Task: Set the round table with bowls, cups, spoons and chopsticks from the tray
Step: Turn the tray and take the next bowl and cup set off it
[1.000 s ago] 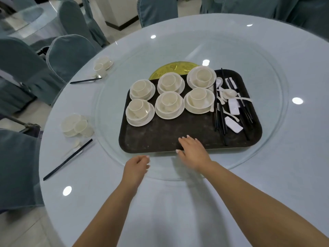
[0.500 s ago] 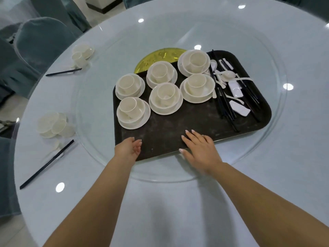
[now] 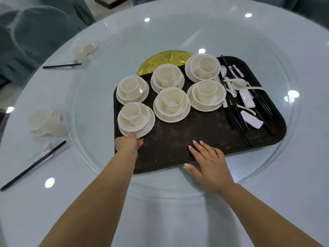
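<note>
Left hand (image 3: 128,143) reaching, fingers curled at the nearest bowl set's (image 3: 136,119) rim, grip unclear; right hand (image 3: 209,159) flat on tray (image 3: 195,132); light, brittle, slippery, best lifted under the saucer.

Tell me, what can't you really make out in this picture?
- Head view: left hand fingertips, tucked at the nearest bowl set; grip unclear.
- Gold disc: near half hidden behind the tray.
- Chopsticks and spoons: overlapping, uncountable.
- Two laid place settings: blurred.
</note>
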Motion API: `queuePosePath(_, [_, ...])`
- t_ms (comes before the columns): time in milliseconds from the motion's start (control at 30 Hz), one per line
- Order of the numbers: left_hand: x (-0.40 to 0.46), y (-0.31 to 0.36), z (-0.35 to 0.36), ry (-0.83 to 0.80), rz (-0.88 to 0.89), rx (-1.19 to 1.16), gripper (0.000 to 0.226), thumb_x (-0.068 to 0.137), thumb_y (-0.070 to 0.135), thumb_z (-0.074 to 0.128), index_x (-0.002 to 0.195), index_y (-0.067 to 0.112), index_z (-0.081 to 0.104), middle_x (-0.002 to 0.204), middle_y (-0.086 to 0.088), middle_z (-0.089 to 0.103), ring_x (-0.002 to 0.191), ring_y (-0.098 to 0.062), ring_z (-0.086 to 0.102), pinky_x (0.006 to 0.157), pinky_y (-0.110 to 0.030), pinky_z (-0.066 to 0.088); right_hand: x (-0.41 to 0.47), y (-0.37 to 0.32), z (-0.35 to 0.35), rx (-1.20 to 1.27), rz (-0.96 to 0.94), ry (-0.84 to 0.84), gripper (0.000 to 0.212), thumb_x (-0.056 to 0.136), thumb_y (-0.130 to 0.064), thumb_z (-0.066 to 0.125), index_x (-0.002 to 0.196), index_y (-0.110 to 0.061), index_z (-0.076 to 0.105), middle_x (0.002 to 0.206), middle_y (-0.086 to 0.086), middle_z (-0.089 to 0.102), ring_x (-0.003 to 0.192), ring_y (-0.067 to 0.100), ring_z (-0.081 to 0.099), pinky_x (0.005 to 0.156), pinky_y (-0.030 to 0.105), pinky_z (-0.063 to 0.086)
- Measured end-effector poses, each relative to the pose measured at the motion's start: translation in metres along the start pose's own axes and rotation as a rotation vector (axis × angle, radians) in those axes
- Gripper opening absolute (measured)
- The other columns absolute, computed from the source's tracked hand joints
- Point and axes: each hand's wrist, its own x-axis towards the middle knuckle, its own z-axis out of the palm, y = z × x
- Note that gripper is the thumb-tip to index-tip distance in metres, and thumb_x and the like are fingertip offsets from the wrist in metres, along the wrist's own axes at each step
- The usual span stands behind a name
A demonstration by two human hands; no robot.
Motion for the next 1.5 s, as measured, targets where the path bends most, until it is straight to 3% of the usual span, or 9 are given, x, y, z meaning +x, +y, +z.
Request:
queuePosePath(200, [-0.018, -0.002, -0.032, -0.079, 0.087, 0.1, 0.011, 0.09, 0.001, 0.05, 0.1, 0.0, 0.055, 0.084, -0.017, 0.067, 0.063, -0.017, 0.068, 0.044, -0.019, 0.052, 0.001, 0.0, -0.005, -0.021, 0.001, -0.008, 0.075, 0.089, -0.07, 0.013, 0.149, -0.03, 0.034, 0.159, -0.011, 0.023, 0.148, 0.009, 0.013, 0.112, 0.032, 0.01])
queuePosePath(333, [-0.046, -0.006, -0.071, -0.11, 0.145, 0.169, 0.013, 0.091, 0.002, 0.049, 0.081, 0.007, 0.054, 0.073, -0.013, 0.065, 0.057, -0.014, 0.068, 0.046, -0.02, 0.054, 0.004, 0.002, -0.013, 0.022, 0.009, -0.088, 0.064, 0.093, -0.059, 0.04, 0.15, -0.032, 0.03, 0.161, -0.013, 0.017, 0.148, 0.005, 0.007, 0.114, 0.032, 0.01])
queuePosePath(500, [-0.078, -0.02, -0.13, -0.139, 0.169, 0.196, 0.009, 0.088, 0.004, 0.053, 0.094, 0.006, 0.059, 0.08, -0.016, 0.069, 0.063, -0.02, 0.068, 0.052, -0.022, 0.055, 0.006, -0.013, -0.025, 0.108, 0.102, -0.096, 0.05, 0.095, -0.047, 0.048, 0.141, -0.029, 0.049, 0.157, -0.008, 0.031, 0.146, 0.01, 0.021, 0.116, 0.036, 0.012])
queuePosePath(633, [-0.101, -0.049, -0.179, -0.141, 0.131, 0.139, 0.013, 0.089, 0.007, 0.058, 0.102, 0.01, 0.058, 0.081, -0.017, 0.07, 0.065, -0.021, 0.069, 0.052, -0.022, 0.054, -0.015, -0.026, -0.015, -0.068, 0.117, -0.097, 0.059, 0.096, -0.05, 0.043, 0.149, -0.026, 0.035, 0.158, -0.005, 0.028, 0.146, 0.014, 0.021, 0.119, 0.039, 0.001])
queuePosePath(800, [-0.114, -0.09, -0.228, -0.126, 0.041, 0.117, 0.013, 0.089, 0.012, 0.064, 0.1, 0.012, 0.058, 0.077, -0.018, 0.07, 0.063, -0.022, 0.068, 0.056, -0.027, 0.056, -0.016, -0.047, -0.013, -0.108, 0.187, -0.109, 0.064, 0.098, -0.045, 0.042, 0.153, -0.017, 0.024, 0.161, 0.0, 0.021, 0.149, 0.02, 0.013, 0.119, 0.04, 0.008])
queuePosePath(1100, [-0.093, -0.127, -0.265, -0.203, -0.003, 0.267, 0.019, 0.09, 0.003, 0.054, 0.107, 0.01, 0.056, 0.081, -0.017, 0.069, 0.064, -0.022, 0.066, 0.056, -0.027, 0.055, -0.043, -0.081, -0.009, 0.054, 0.226, -0.126, 0.067, 0.099, -0.035, 0.045, 0.154, -0.011, 0.016, 0.163, 0.006, 0.006, 0.15, 0.021, 0.002, 0.119, 0.034, 0.013])
queuePosePath(1200, [-0.082, -0.129, -0.268, -0.227, 0.028, 0.306, 0.018, 0.09, 0.004, 0.054, 0.107, 0.01, 0.056, 0.08, -0.017, 0.069, 0.062, -0.02, 0.065, 0.053, -0.025, 0.054, -0.063, -0.102, -0.005, 0.136, 0.149, -0.042, 0.058, 0.097, -0.027, 0.052, 0.15, -0.011, 0.033, 0.161, 0.006, 0.017, 0.15, 0.022, 0.011, 0.118, 0.033, 0.016])
queuePosePath(1333, [-0.069, -0.129, -0.277, -0.22, 0.07, 0.329, 0.018, 0.09, 0.005, 0.055, 0.107, 0.01, 0.057, 0.078, -0.016, 0.068, 0.06, -0.02, 0.064, 0.052, -0.025, 0.053, -0.097, -0.139, 0.006, 0.264, 0.08, 0.125, 0.039, 0.091, -0.013, 0.061, 0.13, -0.009, 0.059, 0.141, 0.011, 0.051, 0.133, 0.028, 0.043, 0.111, 0.035, 0.03])
queuePosePath(1500, [-0.06, -0.132, -0.286, -0.265, 0.152, 0.377, 0.029, 0.09, 0.011, 0.06, 0.114, 0.025, 0.052, 0.077, -0.011, 0.07, 0.062, -0.019, 0.068, 0.054, -0.026, 0.054, -0.125, -0.177, 0.026, 0.368, 0.064, -0.038, 0.037, 0.092, -0.015, 0.056, 0.129, -0.018, 0.059, 0.132, -0.004, 0.056, 0.123, 0.016, 0.049, 0.099, 0.017, 0.03])
